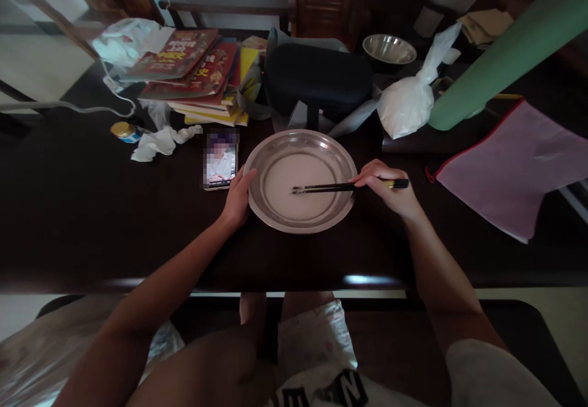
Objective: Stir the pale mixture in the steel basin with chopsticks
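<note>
right hand (390, 191) – chopsticks (340, 187), left hand (239, 198) – plate (275, 143)

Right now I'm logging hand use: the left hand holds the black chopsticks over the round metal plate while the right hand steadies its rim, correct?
Not quite: the hands are swapped. The head view shows the right hand holding the black chopsticks over the round metal plate, while the left hand steadies its rim.
</note>
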A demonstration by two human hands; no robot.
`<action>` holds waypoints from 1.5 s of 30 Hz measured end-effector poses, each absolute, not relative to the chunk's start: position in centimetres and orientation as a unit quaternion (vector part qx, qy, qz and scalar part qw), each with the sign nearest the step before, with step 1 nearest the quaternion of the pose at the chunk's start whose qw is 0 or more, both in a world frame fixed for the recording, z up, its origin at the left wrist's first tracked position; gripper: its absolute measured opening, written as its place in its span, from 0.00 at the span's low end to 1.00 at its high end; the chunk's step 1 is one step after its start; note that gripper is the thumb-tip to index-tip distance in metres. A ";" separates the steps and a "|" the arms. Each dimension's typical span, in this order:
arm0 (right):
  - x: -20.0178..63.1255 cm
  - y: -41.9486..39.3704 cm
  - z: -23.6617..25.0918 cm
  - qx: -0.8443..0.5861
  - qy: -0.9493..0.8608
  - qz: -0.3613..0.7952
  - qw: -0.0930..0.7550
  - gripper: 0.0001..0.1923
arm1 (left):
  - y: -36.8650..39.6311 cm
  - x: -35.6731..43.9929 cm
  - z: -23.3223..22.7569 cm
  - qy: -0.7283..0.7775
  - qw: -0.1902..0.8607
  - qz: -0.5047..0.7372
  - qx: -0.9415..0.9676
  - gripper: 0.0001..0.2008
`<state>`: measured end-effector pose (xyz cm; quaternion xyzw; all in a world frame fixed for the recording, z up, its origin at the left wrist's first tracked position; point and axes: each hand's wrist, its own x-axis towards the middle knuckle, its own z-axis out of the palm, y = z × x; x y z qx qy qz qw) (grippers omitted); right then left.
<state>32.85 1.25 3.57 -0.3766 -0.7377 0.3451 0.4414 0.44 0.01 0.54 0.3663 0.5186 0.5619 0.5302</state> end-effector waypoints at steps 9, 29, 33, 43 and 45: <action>32.9 1.2 3.6 -0.386 -0.723 0.354 0.451 0.14 | 0.0 0.4 0.4 0.518 0.536 0.562 0.358 0.12; 33.2 1.2 3.7 -0.398 -0.697 0.353 0.481 0.16 | 0.0 0.5 0.4 0.510 0.538 0.570 0.354 0.12; 32.8 1.3 3.8 -0.379 -0.740 0.345 0.436 0.14 | 0.0 0.5 0.4 0.512 0.536 0.565 0.363 0.13; 33.0 1.3 3.6 -0.372 -0.738 0.352 0.440 0.11 | 0.0 0.4 0.3 0.512 0.537 0.571 0.353 0.11; 32.9 1.3 3.6 -0.376 -0.741 0.338 0.442 0.10 | 0.0 0.4 0.3 0.511 0.539 0.571 0.351 0.11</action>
